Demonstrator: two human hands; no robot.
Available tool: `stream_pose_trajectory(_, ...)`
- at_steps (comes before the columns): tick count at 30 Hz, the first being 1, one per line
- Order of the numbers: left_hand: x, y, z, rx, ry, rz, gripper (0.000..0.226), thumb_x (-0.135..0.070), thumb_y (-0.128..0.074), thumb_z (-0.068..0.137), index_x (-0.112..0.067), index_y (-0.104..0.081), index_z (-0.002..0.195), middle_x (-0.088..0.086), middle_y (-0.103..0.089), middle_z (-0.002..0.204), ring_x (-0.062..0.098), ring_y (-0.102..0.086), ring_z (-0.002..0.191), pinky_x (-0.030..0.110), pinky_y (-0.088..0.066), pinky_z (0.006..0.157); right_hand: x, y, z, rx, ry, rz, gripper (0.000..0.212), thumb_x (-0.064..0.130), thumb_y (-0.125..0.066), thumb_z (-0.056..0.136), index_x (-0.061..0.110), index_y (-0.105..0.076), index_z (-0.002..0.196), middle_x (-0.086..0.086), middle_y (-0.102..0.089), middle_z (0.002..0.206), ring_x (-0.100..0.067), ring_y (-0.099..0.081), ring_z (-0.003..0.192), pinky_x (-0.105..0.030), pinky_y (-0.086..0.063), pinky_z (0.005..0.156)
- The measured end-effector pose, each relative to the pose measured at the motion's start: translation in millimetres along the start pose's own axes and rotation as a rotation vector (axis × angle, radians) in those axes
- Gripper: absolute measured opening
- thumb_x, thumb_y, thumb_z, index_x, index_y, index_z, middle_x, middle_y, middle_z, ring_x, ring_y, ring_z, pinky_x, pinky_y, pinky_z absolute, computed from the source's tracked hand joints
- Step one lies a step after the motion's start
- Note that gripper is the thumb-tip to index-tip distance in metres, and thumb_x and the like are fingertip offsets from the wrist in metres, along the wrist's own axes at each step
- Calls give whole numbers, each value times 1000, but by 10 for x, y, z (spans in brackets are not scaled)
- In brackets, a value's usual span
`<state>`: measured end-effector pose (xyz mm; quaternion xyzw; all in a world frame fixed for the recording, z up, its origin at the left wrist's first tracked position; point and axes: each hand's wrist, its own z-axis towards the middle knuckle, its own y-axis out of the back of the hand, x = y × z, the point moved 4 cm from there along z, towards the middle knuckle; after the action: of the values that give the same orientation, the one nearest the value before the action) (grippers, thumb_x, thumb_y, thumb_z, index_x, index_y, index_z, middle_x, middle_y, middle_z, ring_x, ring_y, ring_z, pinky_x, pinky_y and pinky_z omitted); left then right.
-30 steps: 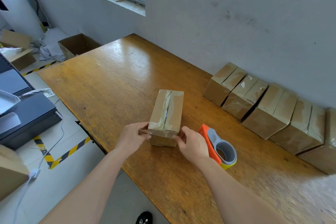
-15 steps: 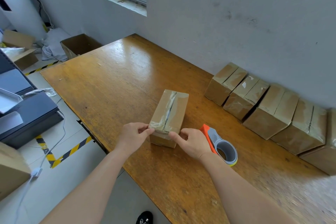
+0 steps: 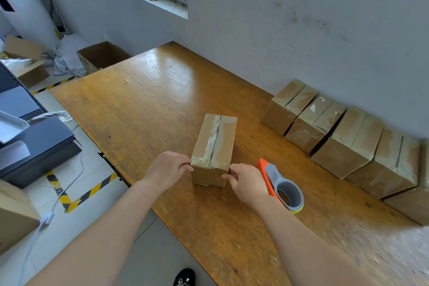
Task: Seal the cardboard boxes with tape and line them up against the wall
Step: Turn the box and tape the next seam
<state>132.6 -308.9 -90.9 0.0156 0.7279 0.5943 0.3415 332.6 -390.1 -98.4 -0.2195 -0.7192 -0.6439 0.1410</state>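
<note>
The cardboard box [image 3: 214, 146] sits on the wooden table [image 3: 144, 104] near its near edge, well apart from the wall [image 3: 301, 30], with clear tape running along its top seam and folding over the near end. Both hands work that near end: the left hand [image 3: 166, 169] pinches the near-left top corner with curled fingers, and the right hand [image 3: 246, 183] does the same at the near-right corner, apparently pressing the tape ends down. The tape looks wrinkled along the seam, so it may lift or peel if the ends are not rubbed flat, and the flaps could spring open. A hold on two corners alone is a weak one. If the box is lifted this way, it could swing or slip on the way to the row of sealed boxes [image 3: 343, 144] standing against the wall on the right. The tape dispenser [image 3: 281, 187] lies just beside the right hand — a careless sweep to the right could knock it. No brand, label or writing can be read anywhere; small white scraps on one box in the row are too small to make out.
</note>
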Motion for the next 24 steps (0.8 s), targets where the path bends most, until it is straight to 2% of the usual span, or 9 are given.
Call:
stream_pose_trajectory(5, 39, 33, 49, 51, -16, -31, 21, -16, -57, 97, -13, -76, 88, 0, -71, 76, 16, -65, 68, 34, -54, 63, -37, 69, 25, 35, -15, -9, 18, 32, -52, 101, 22, -66, 103, 7, -64, 97, -12, -57, 90, -28, -49, 82)
stream_pose_trajectory(8, 31, 25, 74, 60, 26, -62, 22, -13, -56, 97, -12, -73, 83, 3, -70, 76, 21, -65, 71, 39, -52, 65, -54, 89, 50, 32, -28, -12, 16, 32, -51, 101, 23, -64, 103, 10, -59, 92, -11, -54, 87, -26, -46, 79)
stream_pose_trajectory(11, 11, 16, 94, 47, 40, -53, 24, -12, -53, 97, -12, -72, 82, 2, -68, 74, 18, -63, 69, 33, -48, 60, -78, 88, 55, 42, -30, -20, 17, 33, -52, 100, 22, -65, 102, 8, -60, 95, -15, -57, 94, -30, -48, 82)
stream_pose_trajectory(13, -11, 6, 98, 23, 5, 17, 25, -11, -51, 98, -8, -71, 84, 3, -68, 77, 20, -62, 72, 33, -47, 62, -99, 90, 67, 27, -5, -75, 22, 34, -54, 99, 20, -68, 107, 2, -58, 119, -20, -53, 117, -32, -46, 95)
stream_pose_trajectory(15, -32, 6, 105, -15, -58, 94, 23, -11, -52, 97, -8, -72, 87, 4, -69, 85, 22, -62, 86, 36, -50, 71, -101, 108, 79, 26, 19, -97, 24, 34, -56, 98, 19, -72, 108, 0, -36, 154, -21, -34, 141, -34, -37, 110)
stream_pose_trajectory(16, -36, 10, 112, -29, -90, 116, 21, -12, -54, 96, -10, -74, 90, 2, -70, 93, 21, -61, 96, 36, -51, 79, -90, 120, 82, 42, 26, -80, 23, 33, -57, 98, 20, -73, 107, 3, -23, 161, -19, -31, 144, -33, -34, 112)
stream_pose_trajectory(18, -38, 15, 137, -25, -143, 141, 18, -14, -60, 94, -14, -76, 100, -2, -68, 117, 19, -55, 118, 32, -47, 97, -50, 154, 83, 71, 30, -35, 18, 31, -58, 97, 21, -72, 96, 10, -12, 164, -16, -49, 130, -28, -44, 102)
stream_pose_trajectory(20, -44, 18, 154, 4, -174, 155, 19, -14, -61, 94, -16, -76, 104, -5, -62, 131, 16, -52, 127, 31, -43, 105, -4, 191, 93, 76, 36, -22, 20, 30, -59, 97, 29, -62, 77, 13, -12, 163, -13, -59, 113, -27, -48, 91)
stream_pose_trajectory(24, -84, 62, 115, -23, -144, 111, 11, -13, -65, 90, -15, -71, 99, -7, -66, 121, 17, -63, 110, 29, -50, 90, 18, 211, 123, 71, 65, -33, 37, 29, -61, 95, 36, -46, 62, 14, -19, 162, -15, -55, 121, -29, -49, 93)
